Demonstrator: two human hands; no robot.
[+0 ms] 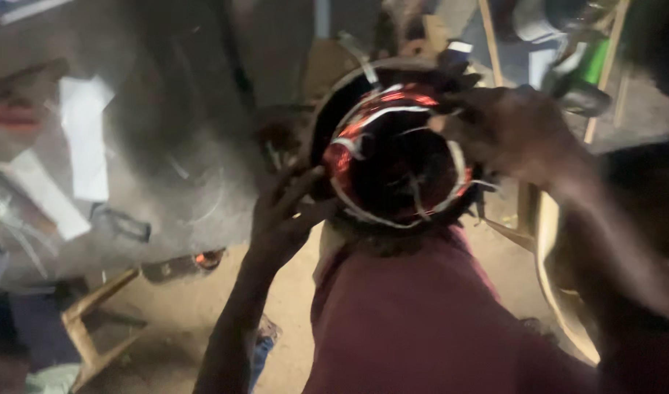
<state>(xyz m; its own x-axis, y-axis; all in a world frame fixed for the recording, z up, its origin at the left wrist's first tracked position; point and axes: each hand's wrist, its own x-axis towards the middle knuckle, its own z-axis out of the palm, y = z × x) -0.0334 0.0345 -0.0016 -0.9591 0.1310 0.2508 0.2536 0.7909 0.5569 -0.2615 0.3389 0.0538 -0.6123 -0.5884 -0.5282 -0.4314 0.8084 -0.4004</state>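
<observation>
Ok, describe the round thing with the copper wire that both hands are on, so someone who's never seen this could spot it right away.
Start at the maroon cloth filling the lower middle of the view; the round motor stator sits just above it. The left hand touches its lower left edge and the right hand its upper right. It alone shows glowing reddish copper coils in a dark ring, crossed by pale strips.

Seen from a head-worn camera in dim, blurred light, the person's left hand (280,219) and right hand (509,131) are both bare, with no gloves, rings or wristwatch showing. Both forearms are uncovered as far as the picture shows them, so no sleeves reach the wrists. A dark maroon cloth garment (422,314) covers the lap and lower body, its fabric plain and without any visible pattern or print.
</observation>
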